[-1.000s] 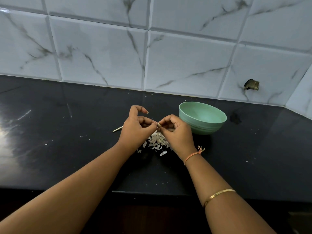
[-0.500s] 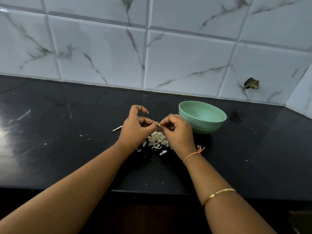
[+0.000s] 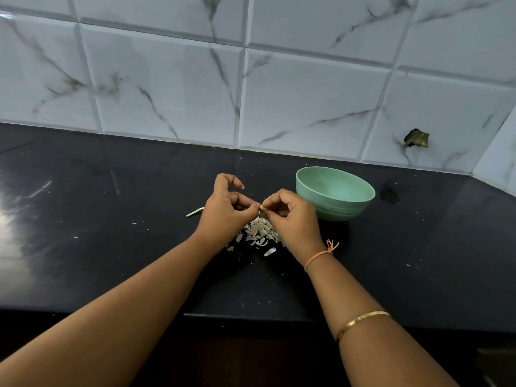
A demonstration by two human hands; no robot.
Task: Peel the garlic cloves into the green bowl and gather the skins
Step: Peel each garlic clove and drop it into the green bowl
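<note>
While your hands are meeting just left of the green bowl (image 3: 336, 212), you are pinching one small garlic clove (image 3: 262, 208) between them. Your left hand (image 3: 227, 210) is nipping the clove with thumb and curled fingers, and its index finger is arching up clear of it. Your right hand (image 3: 293, 219) is gripping the same clove from the bowl side, fingers tightly curled. Its knuckles are sitting right beside the bowl's wall; whether they are touching it, I cannot tell. The clove is hanging above the pile of skins (image 3: 261, 233), which is lying on the black counter (image 3: 111, 247) left of the bowl and nearer you. A pale stem piece (image 3: 195, 212) is lying farther left of the bowl, beyond the left hand. The bowl is standing upright.
</note>
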